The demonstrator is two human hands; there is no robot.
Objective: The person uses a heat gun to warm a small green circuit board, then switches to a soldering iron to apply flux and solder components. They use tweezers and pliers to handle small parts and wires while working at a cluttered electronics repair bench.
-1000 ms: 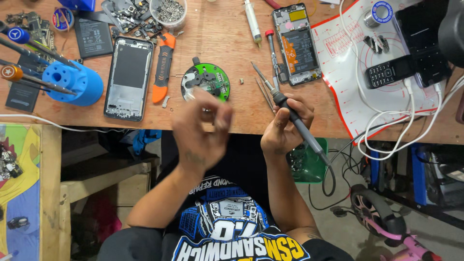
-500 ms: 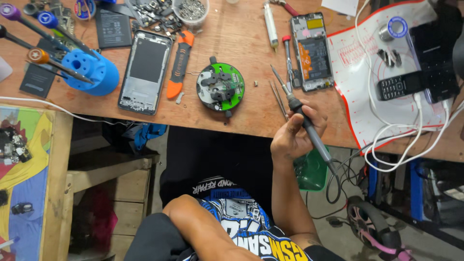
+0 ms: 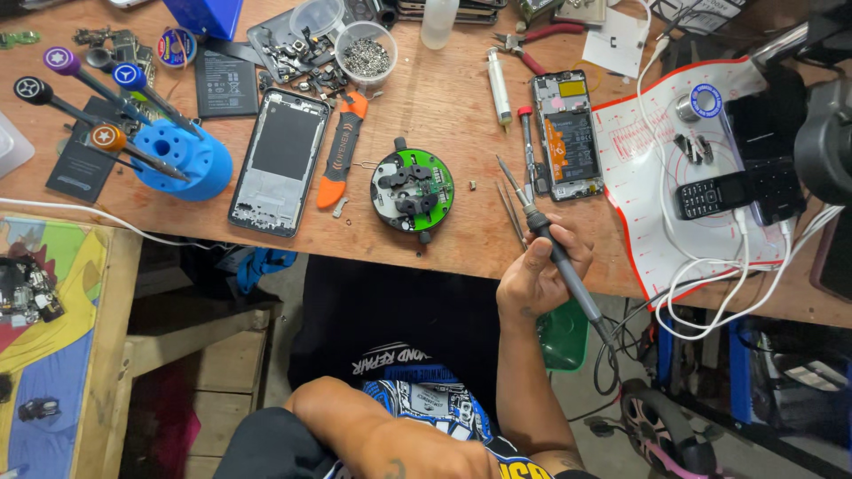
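Right hand (image 3: pixel 537 270), just below frame centre, is closed around a soldering iron (image 3: pixel 555 253), gripped like a pen with the thin tip pointing up-left over the tabletop (image 3: pixel 444 98) and the dark cord trailing off the handle toward the lower right. Only the left forearm shows, at the bottom centre above the lap; the left hand itself is out of frame. Metal tweezers (image 3: pixel 510 213) lie on the wood just left of the iron's tip. Further left sits a round green fixture (image 3: pixel 413 188) with black clamps, then an orange-handled tool (image 3: pixel 339 151) and an empty phone frame (image 3: pixel 280 160). An opened phone (image 3: pixel 568 133) with its board exposed lies just above the tip, beside a white and red mat (image 3: pixel 666 239). At the upper left, a blue holder (image 3: pixel 182 160) carries several screwdrivers.
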